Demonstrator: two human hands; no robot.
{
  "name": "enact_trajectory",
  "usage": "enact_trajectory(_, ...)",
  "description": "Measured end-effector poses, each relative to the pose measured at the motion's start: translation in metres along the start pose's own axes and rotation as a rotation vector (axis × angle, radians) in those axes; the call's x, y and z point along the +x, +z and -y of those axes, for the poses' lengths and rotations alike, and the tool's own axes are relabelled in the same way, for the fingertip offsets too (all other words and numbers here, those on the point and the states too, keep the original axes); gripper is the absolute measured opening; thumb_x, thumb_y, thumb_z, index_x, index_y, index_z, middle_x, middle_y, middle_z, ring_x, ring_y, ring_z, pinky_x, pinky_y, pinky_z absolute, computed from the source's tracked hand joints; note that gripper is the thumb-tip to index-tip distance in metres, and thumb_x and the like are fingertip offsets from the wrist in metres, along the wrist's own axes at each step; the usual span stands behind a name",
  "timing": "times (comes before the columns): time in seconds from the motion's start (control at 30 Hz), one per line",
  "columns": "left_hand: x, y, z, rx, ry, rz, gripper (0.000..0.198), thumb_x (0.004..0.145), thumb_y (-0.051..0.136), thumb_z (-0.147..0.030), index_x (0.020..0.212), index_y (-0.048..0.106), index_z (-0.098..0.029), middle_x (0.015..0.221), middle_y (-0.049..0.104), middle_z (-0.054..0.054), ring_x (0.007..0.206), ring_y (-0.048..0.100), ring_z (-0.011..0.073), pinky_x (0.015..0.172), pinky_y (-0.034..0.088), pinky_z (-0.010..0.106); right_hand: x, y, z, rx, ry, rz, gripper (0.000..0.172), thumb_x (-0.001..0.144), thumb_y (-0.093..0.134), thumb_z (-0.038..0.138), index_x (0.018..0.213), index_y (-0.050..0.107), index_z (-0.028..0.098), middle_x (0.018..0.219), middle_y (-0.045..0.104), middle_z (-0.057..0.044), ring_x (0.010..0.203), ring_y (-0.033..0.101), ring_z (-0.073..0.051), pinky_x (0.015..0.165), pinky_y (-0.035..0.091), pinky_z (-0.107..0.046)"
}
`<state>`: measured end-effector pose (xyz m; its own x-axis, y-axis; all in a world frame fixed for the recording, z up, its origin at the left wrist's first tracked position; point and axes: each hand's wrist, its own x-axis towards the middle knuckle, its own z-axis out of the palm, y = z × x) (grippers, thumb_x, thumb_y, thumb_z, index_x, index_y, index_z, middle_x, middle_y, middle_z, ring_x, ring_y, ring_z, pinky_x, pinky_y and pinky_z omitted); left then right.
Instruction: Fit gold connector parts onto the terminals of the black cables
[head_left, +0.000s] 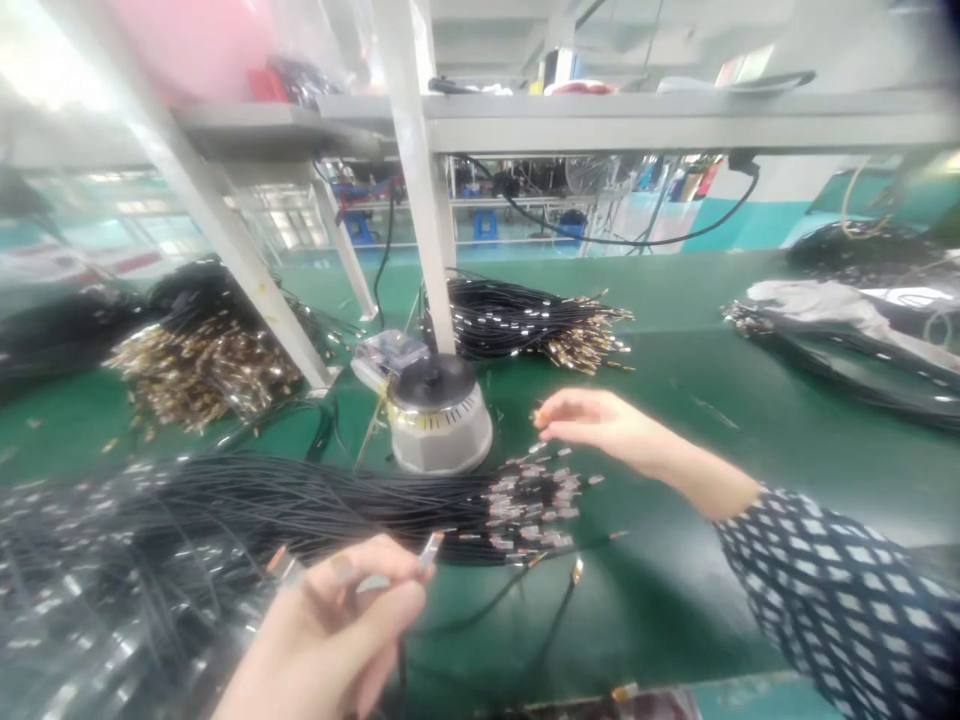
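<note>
My left hand is closed in a pinch on a small silver cable connector with an orange-brown tip. My right hand is raised over the bench on the far side of a cable bundle, thumb and fingertips pinched together. A tiny orange-gold bit shows at those fingertips, too small to name. Between the hands lies the bundle of black cables, its silver-and-copper ends fanned out to the right. Two loose cable ends lie nearer me, one with a gold-coloured connector.
A round white device with a black top stands behind the bundle. More cables with gold ends lie at the back and left; coiled cables lie right. A white shelf post rises from the green bench.
</note>
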<state>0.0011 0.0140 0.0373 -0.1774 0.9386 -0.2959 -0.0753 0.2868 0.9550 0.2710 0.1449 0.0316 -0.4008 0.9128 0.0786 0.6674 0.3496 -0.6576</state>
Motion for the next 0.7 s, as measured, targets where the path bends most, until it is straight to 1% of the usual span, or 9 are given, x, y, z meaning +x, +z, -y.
enact_trajectory(0.07, 0.0, 0.005, 0.006, -0.044, -0.068, 0.09, 0.024, 0.062, 0.083, -0.038, 0.07, 0.072, -0.018, 0.047, 0.062, 0.001, 0.028, 0.037, 0.0048, 0.035, 0.022, 0.019, -0.016, 0.013, 0.022, 0.59, 0.067, 0.161, 0.024, 0.087, 0.06, 0.038, 0.097, 0.064, 0.016, 0.093, 0.072, -0.006, 0.084, 0.067, -0.015, 0.074, 0.05, -0.027)
enact_trajectory(0.1, -0.001, 0.008, 0.01, -0.072, -0.106, 0.141, 0.027, 0.063, 0.083, -0.04, 0.07, 0.071, -0.017, 0.039, 0.057, -0.001, 0.027, 0.039, 0.0063, 0.034, 0.024, 0.019, -0.023, 0.02, 0.032, 0.776, 0.112, 0.194, 0.024, 0.082, 0.067, 0.039, 0.091, 0.066, 0.016, 0.086, 0.07, -0.004, 0.078, 0.065, -0.014, 0.071, 0.048, -0.026)
enact_trajectory(0.17, -0.004, 0.014, 0.018, -0.131, -0.159, 0.189, 0.027, 0.067, 0.081, -0.041, 0.07, 0.069, -0.017, 0.034, 0.054, -0.001, 0.028, 0.043, 0.0079, 0.035, 0.028, 0.017, -0.034, 0.037, 0.05, 0.99, 0.182, 0.246, 0.025, 0.074, 0.077, 0.037, 0.08, 0.066, 0.015, 0.08, 0.065, -0.001, 0.069, 0.058, -0.011, 0.064, 0.044, -0.023)
enact_trajectory(0.2, -0.005, 0.017, 0.021, -0.158, -0.169, 0.177, 0.026, 0.068, 0.08, -0.039, 0.069, 0.068, -0.016, 0.034, 0.054, -0.001, 0.029, 0.044, 0.008, 0.034, 0.029, 0.016, -0.038, 0.045, 0.057, 1.041, 0.183, 0.249, 0.026, 0.071, 0.079, 0.037, 0.074, 0.066, 0.015, 0.076, 0.063, 0.0, 0.068, 0.055, -0.01, 0.062, 0.042, -0.023)
enact_trajectory(0.27, -0.009, 0.021, 0.024, -0.201, -0.168, 0.146, 0.025, 0.07, 0.08, -0.036, 0.068, 0.067, -0.015, 0.039, 0.059, 0.0, 0.03, 0.046, 0.0073, 0.034, 0.031, 0.015, -0.043, 0.06, 0.066, 1.088, 0.175, 0.238, 0.028, 0.068, 0.082, 0.036, 0.068, 0.065, 0.014, 0.072, 0.06, 0.001, 0.067, 0.051, -0.01, 0.062, 0.04, -0.023)
enact_trajectory(0.33, -0.011, 0.022, 0.025, -0.235, -0.144, 0.113, 0.022, 0.07, 0.08, -0.032, 0.07, 0.067, -0.014, 0.049, 0.064, 0.001, 0.03, 0.048, 0.0067, 0.033, 0.033, 0.015, -0.044, 0.073, 0.071, 1.098, 0.162, 0.208, 0.028, 0.068, 0.082, 0.036, 0.066, 0.064, 0.014, 0.07, 0.06, 0.001, 0.066, 0.051, -0.01, 0.063, 0.04, -0.024)
enact_trajectory(0.43, -0.01, 0.02, 0.026, -0.28, -0.088, 0.114, 0.024, 0.07, 0.081, -0.027, 0.087, 0.067, -0.016, 0.059, 0.067, 0.0, 0.031, 0.052, 0.0083, 0.032, 0.037, 0.016, -0.045, 0.086, 0.075, 1.062, 0.146, 0.137, 0.027, 0.07, 0.081, 0.037, 0.066, 0.065, 0.015, 0.071, 0.06, 0.001, 0.068, 0.051, -0.011, 0.065, 0.04, -0.025)
enact_trajectory(0.5, -0.009, 0.018, 0.027, -0.305, -0.053, 0.13, 0.029, 0.071, 0.08, -0.024, 0.095, 0.065, -0.018, 0.06, 0.067, -0.002, 0.033, 0.055, 0.0097, 0.032, 0.039, 0.017, -0.045, 0.091, 0.077, 1.039, 0.144, 0.114, 0.028, 0.071, 0.079, 0.038, 0.067, 0.065, 0.015, 0.071, 0.059, 0.0, 0.069, 0.052, -0.013, 0.066, 0.041, -0.026)
enact_trajectory(0.7, -0.008, 0.016, 0.034, -0.326, -0.012, 0.143, 0.025, 0.075, 0.077, -0.019, 0.097, 0.064, -0.019, 0.062, 0.068, -0.002, 0.034, 0.057, 0.0096, 0.033, 0.042, 0.016, -0.046, 0.095, 0.083, 1.062, 0.128, 0.126, 0.028, 0.074, 0.076, 0.039, 0.068, 0.062, 0.015, 0.069, 0.059, -0.001, 0.066, 0.055, -0.014, 0.065, 0.045, -0.029)
